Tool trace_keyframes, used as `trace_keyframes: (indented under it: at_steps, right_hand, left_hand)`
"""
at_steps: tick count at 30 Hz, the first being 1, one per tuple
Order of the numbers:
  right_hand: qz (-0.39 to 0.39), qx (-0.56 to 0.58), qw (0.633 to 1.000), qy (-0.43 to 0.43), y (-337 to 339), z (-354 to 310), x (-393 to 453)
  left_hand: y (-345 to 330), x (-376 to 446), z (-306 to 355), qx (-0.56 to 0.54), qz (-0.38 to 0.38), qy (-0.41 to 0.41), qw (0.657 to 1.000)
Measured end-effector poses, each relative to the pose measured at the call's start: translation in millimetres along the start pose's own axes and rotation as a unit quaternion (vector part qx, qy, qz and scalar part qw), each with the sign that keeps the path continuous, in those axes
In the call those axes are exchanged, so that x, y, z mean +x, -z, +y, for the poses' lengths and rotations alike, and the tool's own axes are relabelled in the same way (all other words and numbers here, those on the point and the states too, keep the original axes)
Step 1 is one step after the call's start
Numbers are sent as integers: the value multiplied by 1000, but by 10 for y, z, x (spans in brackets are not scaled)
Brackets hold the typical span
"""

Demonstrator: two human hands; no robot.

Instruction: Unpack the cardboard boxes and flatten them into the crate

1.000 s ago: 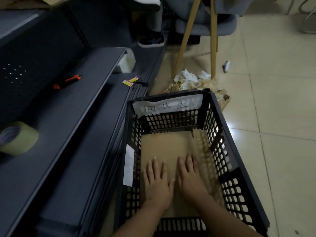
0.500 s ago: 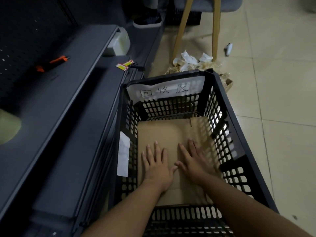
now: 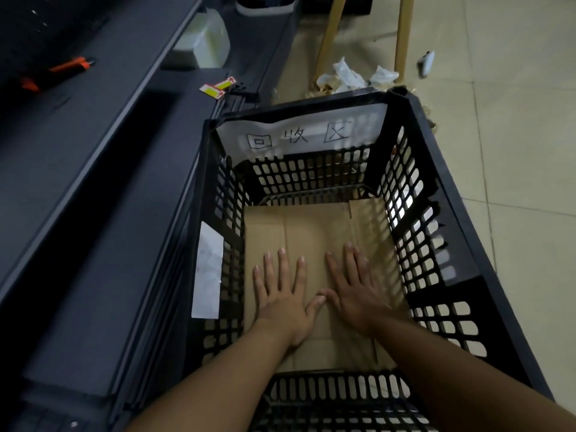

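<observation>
A flattened brown cardboard box (image 3: 314, 226) lies on the bottom of the black slotted plastic crate (image 3: 461, 232), which stands on the floor. My left hand (image 3: 285, 296) lies flat on the cardboard with fingers spread and straight. Beside it, my right hand (image 3: 355, 288) also presses flat on the cardboard, and the two thumbs touch. A white paper label (image 3: 299, 132) with handwritten characters hangs on the crate's far wall.
A dark grey shelf unit (image 3: 103, 126) runs along the left, bearing an orange cutter (image 3: 68, 65) and a white container (image 3: 202, 42). Beyond the crate lie crumpled paper scraps (image 3: 352, 76) between wooden legs (image 3: 330, 35). Tiled floor (image 3: 514, 151) spreads to the right.
The view has tilted down and closer to the crate. Both hands stay flat on the cardboard; their thumbs have come together.
</observation>
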State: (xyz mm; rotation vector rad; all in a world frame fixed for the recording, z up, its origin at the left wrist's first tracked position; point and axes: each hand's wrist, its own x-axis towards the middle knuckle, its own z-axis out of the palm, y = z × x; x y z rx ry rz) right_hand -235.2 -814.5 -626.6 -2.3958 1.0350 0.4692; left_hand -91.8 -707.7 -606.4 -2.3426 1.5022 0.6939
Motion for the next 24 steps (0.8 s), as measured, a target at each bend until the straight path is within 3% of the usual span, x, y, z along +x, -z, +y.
trace_keyframes:
  at_steps: [6, 12, 14, 17, 20, 24]
  right_hand:
    - [-15, 1, 1000, -10, 54, -32, -1]
    - [-35, 10, 999, -25, 231, -103, -36]
    - [-48, 18, 998, -30, 367, -158, -56]
    - [-47, 12, 998, -39, 609, -230, -130]
    - [-28, 22, 999, -40, 881, -275, -256]
    - [-17, -4, 999, -40, 1289, -385, -463]
  left_hand:
    - [157, 73, -1, 6, -91, -2, 996]
    - [351, 55, 1, 42, -124, -8, 991]
    - [447, 13, -55, 34, -93, -22, 995]
    - [632, -119, -123, -40, 15, -36, 998]
    - [844, -312, -152, -97, 40, -51, 993]
    - [1147, -561, -191, -84, 83, -68, 991]
